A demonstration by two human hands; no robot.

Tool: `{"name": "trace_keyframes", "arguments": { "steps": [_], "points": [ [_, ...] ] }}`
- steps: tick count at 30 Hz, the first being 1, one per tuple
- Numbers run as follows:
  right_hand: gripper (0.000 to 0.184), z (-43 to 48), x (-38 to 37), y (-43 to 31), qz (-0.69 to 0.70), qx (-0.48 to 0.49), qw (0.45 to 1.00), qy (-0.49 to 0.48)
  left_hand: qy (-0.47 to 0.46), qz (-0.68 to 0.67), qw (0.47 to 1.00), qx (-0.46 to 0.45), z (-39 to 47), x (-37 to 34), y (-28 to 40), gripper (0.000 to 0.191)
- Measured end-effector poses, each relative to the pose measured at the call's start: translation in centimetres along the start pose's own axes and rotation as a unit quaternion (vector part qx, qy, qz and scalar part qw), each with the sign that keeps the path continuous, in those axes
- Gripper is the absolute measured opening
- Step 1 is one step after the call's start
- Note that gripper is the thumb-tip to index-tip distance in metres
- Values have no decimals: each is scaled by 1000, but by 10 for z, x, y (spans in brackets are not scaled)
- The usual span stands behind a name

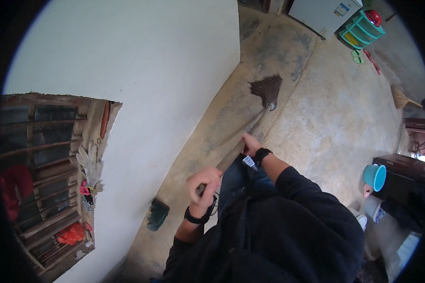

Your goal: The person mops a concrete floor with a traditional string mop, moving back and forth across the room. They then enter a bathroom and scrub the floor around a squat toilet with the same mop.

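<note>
My left hand (203, 185) is wrapped around the upper end of a long broom handle (231, 157). Farther down the same handle, my right hand (251, 144) grips it; a small tag with writing hangs by that wrist. The handle slopes away from me to the dark brown bristle head (268, 86), which lies spread against the concrete floor (340, 106). Both wrists wear black bands. My dark sleeves and jacket hide part of the floor below.
A white wall (156, 70) runs along the left, with a barred window (53, 141) holding gloves and a red bag. Near its foot sits a dark green item (157, 214). Rightward are a teal rack (361, 30), slippers (357, 56), a straw broom (402, 97) and a blue bucket (374, 177).
</note>
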State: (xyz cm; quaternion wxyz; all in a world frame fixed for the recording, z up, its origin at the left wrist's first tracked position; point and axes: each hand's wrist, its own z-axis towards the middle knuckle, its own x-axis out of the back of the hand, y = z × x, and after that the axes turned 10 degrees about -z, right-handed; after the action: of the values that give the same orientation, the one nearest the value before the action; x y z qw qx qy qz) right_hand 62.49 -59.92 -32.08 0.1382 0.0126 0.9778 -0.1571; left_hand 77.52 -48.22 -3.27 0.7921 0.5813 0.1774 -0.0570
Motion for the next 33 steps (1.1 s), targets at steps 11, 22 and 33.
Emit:
{"name": "trace_keyframes", "arguments": {
  "steps": [11,22,33],
  "points": [
    [21,-63,-128,70,-186,-159,942,-231,10,59,994,-96,-30,-8,118,20],
    [18,-51,-43,-85,4,-65,964,-258,-338,174,925,24,131,-164,27,25],
    [17,-29,151,-309,87,32,962,-256,-434,138,890,-3,285,-324,-102,38]
  ]
}}
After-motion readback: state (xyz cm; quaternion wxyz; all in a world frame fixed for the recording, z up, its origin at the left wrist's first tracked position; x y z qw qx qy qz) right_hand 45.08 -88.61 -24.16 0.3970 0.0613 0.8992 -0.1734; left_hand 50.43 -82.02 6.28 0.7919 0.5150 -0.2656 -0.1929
